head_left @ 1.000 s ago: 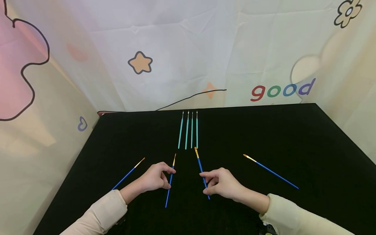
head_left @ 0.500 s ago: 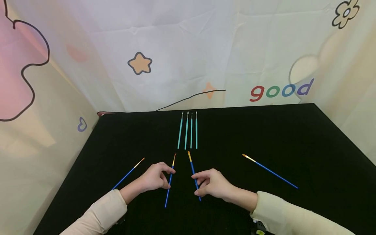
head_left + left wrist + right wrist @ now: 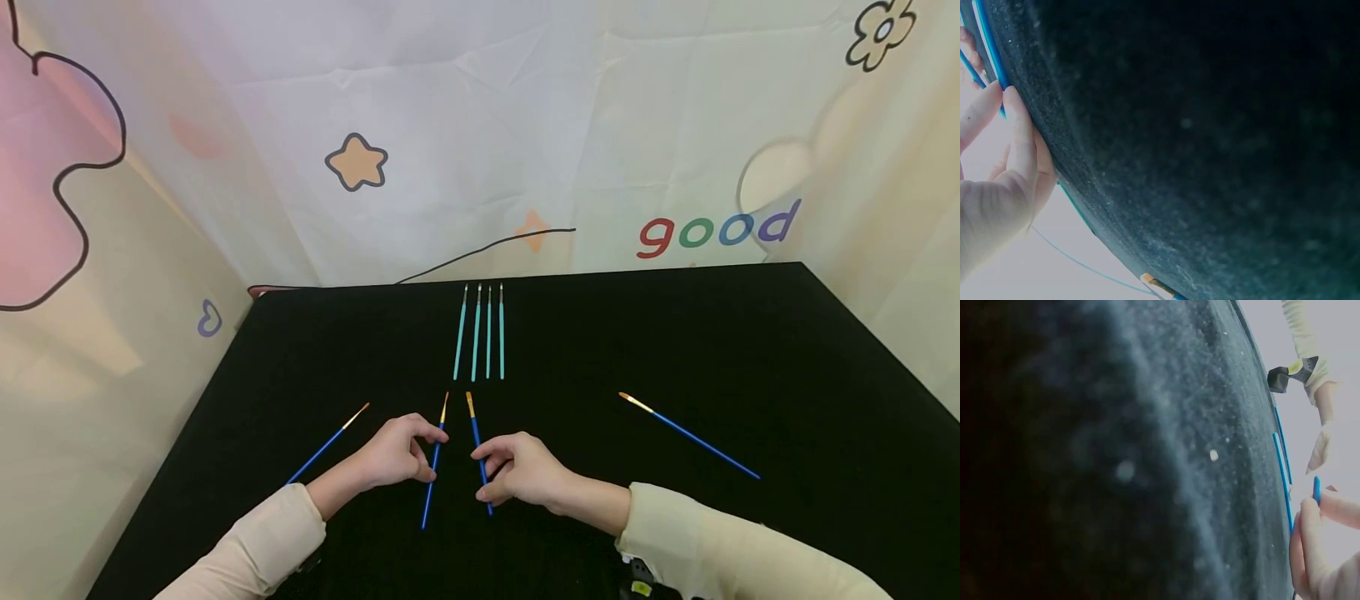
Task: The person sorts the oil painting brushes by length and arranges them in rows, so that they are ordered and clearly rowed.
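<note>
Near the middle of the table in the head view, my left hand (image 3: 397, 452) pinches a blue paintbrush (image 3: 428, 500) with a gold ferrule, its bristles pointing away from me. Close on its right, my right hand (image 3: 521, 472) holds a second blue paintbrush (image 3: 476, 429) between thumb and fingers, tilted slightly to the left. A narrow gap separates these two brushes. In the left wrist view the left fingertips (image 3: 1012, 100) meet on a blue handle (image 3: 992, 50). The right wrist view shows the right fingers (image 3: 1311, 537) around a blue handle end (image 3: 1316, 489).
Several turquoise paintbrushes (image 3: 476, 342) lie side by side at the back of the black table (image 3: 675, 333). One blue paintbrush (image 3: 326, 444) lies slanted beside the left forearm; another blue paintbrush (image 3: 693, 437) lies slanted at the right. A printed curtain (image 3: 480, 125) hangs behind.
My right hand has moved left with its paintbrush, bringing it close to the one in my left hand. The left hand has stayed in place.
</note>
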`<move>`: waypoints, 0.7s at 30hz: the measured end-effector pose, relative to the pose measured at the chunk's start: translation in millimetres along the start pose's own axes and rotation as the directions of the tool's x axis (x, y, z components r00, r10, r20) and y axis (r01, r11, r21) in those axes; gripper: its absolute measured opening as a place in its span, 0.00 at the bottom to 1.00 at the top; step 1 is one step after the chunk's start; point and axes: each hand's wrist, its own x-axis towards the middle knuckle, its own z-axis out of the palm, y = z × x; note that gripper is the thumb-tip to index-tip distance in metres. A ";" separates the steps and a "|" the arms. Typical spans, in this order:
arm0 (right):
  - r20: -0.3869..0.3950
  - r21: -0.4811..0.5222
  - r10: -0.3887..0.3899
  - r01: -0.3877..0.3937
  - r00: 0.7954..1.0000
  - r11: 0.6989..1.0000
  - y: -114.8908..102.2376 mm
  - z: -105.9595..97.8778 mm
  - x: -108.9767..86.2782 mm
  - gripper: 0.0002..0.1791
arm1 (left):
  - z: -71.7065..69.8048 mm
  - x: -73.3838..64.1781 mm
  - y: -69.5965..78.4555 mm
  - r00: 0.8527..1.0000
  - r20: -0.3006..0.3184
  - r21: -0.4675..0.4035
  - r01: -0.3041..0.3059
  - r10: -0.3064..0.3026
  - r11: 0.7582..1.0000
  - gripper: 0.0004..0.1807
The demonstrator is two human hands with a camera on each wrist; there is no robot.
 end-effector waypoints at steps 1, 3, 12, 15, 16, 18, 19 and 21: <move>-0.002 -0.004 0.003 -0.003 1.000 1.000 -0.5 1.0 0.4 0.26 | 0.2 0.2 -0.4 1.000 -0.002 0.004 -0.002 0.002 1.000 0.23; -0.003 -0.009 0.008 -0.008 1.000 1.000 -0.3 2.6 2.1 0.26 | 0.5 0.4 -0.9 1.000 -0.007 0.010 -0.007 0.007 1.000 0.23; -0.047 -0.017 0.025 -0.026 0.999 1.000 1.1 10.7 10.9 0.21 | 0.3 0.7 -0.9 1.000 0.000 0.009 -0.013 0.013 1.000 0.23; -0.046 -0.027 0.027 -0.028 0.999 0.999 1.7 12.6 12.8 0.21 | -0.2 1.1 -2.4 1.000 0.007 0.003 -0.014 0.014 1.000 0.23; -0.044 -0.031 0.029 -0.031 0.999 0.999 1.7 13.0 13.5 0.21 | -0.4 1.2 -2.8 1.000 0.010 0.001 -0.014 0.014 1.000 0.23; -0.042 -0.040 0.033 -0.035 0.999 0.999 1.7 13.4 14.9 0.20 | -0.6 1.6 -3.1 1.000 0.013 -0.001 -0.014 0.014 1.000 0.23; -0.040 -0.045 0.034 -0.036 0.999 0.998 1.7 13.6 15.5 0.20 | -0.7 1.7 -3.0 1.000 0.012 -0.001 -0.014 0.014 1.000 0.24; -0.039 -0.051 0.034 -0.036 0.999 0.998 1.6 13.9 16.6 0.20 | -0.6 1.9 -2.6 1.000 0.010 0.005 -0.014 0.014 1.000 0.24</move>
